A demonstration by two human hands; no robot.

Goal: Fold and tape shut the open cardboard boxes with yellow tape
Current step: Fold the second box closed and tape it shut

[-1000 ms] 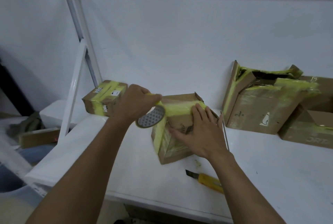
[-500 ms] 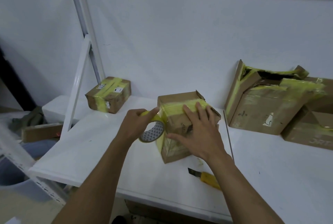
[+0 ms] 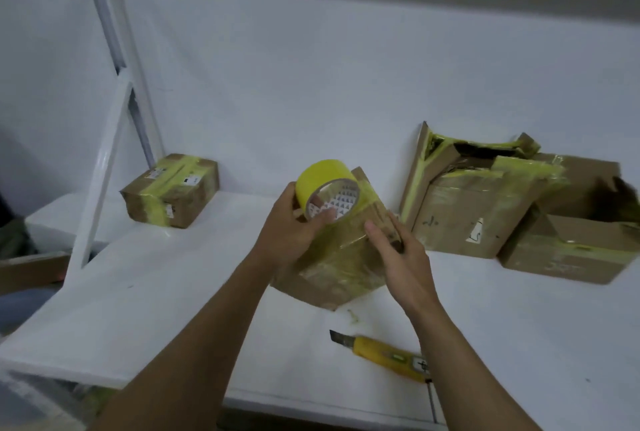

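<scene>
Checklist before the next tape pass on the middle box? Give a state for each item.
1. Left hand grips the roll: ok.
2. Right hand steadies the box, fingers straight against it: ok.
3. Tape runs unbroken from roll to box: cannot tell.
4. Knife lies free on the table, in front of the box: ok.
5. Boxes at right closed: not ok, tops gape open.

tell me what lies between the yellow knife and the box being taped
In the head view, only bare white table and a small yellowish scrap lie between the yellow knife and the box.
</scene>
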